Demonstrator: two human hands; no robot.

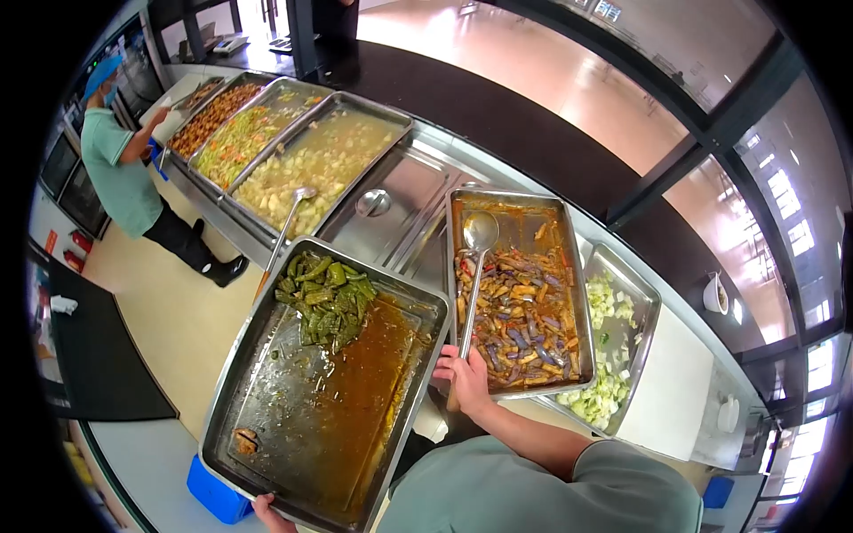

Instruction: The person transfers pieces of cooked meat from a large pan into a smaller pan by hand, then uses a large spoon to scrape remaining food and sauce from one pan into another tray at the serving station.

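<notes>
A metal serving tray (302, 400) is tilted in front of me, with cooked green peppers (330, 302) heaped at its far end and brown sauce pooled across it. My left hand (272, 513) grips its near-left rim; part of that hand is cut off by the view. Close to the tray's right rim, my right hand (468, 379) is closed over the handle of a ladle (481, 233). Whether its fingertips also press on the rim, I cannot tell. The ladle's bowl lies in a tray of eggplant (520, 333) in brown sauce.
Left along the steel counter (391, 195) stand several food trays, including a pale soupy dish (320, 160) with another ladle (289, 218). Chopped greens (604, 382) lie in a tray to the right. A co-worker (120, 151) stands at the far left. A blue bin (213, 493) is below the held tray.
</notes>
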